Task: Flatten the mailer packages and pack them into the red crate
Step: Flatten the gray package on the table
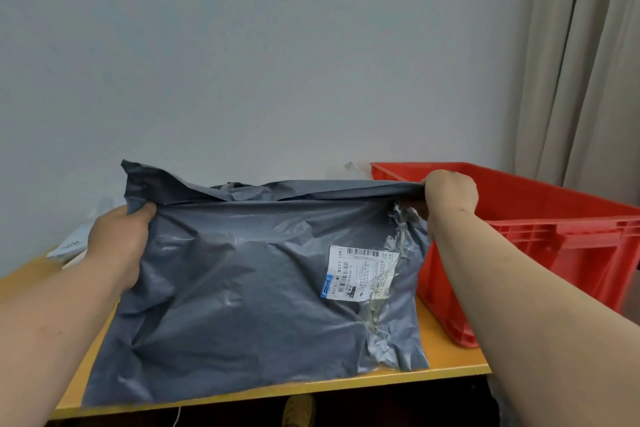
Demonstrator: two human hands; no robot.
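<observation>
Two hands gripping one grey mailer [249, 288] on the yellow table [450, 357], left hand [117, 246] and right hand [450, 192] pinching its far corners, long axis left to right, label [360, 274] up, red crate [540, 246] just beside.

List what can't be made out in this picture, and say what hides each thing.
1. Inside of the red crate, head view: the near wall and the right hand block it.
2. Small print on the shipping label: too small.
3. Pale packages at far left: blurred, partly behind the left hand.
4. Contents of the grey mailer: opaque plastic.
5. Under the yellow table: dark, cut by the bottom edge.
</observation>
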